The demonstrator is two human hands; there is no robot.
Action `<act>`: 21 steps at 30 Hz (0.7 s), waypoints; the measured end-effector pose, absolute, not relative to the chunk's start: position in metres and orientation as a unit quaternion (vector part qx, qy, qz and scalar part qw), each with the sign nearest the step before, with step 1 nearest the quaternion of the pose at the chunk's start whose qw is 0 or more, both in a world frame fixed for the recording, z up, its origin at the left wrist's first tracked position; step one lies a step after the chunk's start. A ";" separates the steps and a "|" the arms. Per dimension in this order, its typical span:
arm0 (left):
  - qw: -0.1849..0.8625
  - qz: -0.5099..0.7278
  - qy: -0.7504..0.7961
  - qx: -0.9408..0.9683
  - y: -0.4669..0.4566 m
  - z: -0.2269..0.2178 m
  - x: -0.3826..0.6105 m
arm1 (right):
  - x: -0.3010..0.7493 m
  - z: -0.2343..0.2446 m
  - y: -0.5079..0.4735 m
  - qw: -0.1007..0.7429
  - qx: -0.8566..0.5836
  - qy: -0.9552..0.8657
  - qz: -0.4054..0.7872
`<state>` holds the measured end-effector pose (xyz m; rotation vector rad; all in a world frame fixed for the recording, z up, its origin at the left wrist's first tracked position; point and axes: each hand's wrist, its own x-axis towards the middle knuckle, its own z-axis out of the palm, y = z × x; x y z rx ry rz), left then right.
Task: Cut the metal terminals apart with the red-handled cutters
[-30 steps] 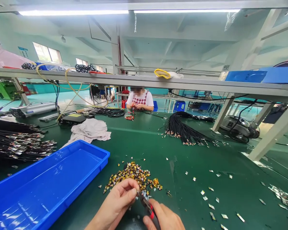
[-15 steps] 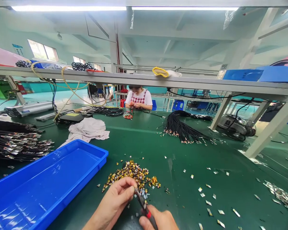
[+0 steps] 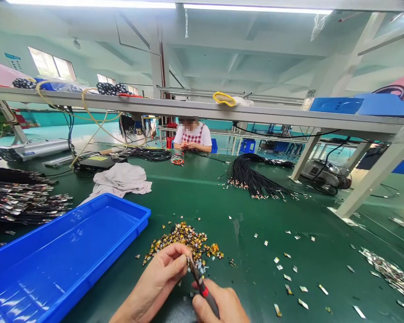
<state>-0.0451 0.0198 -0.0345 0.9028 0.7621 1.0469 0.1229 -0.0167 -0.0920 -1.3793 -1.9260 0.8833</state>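
Observation:
At the bottom centre, my left hand pinches a tiny part at its fingertips; the part is too small to name. My right hand grips a small hand tool with red and black handles, and its tip meets the left fingertips. Just beyond them lies a heap of small gold and dark parts on the green table. To the left stands a long blue tray, nothing visible inside it.
Small silver pieces are scattered to the right, with a denser heap at the far right. Bundles of black cables lie at the left and centre back. A white cloth lies behind the tray. A person sits across the table.
The view has tilted slightly, so the hands sit a little higher in frame. The hands stay together at the tool's tip, which now stands a little steeper.

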 end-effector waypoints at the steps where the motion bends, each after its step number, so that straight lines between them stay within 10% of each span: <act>1: 0.701 0.472 0.346 0.407 0.020 -0.033 -0.045 | 0.124 -0.094 -0.016 0.307 -0.511 -0.738 0.315; 21: 0.675 0.441 0.356 0.472 0.018 -0.028 -0.051 | 0.129 -0.100 -0.018 0.284 -0.549 -0.773 0.145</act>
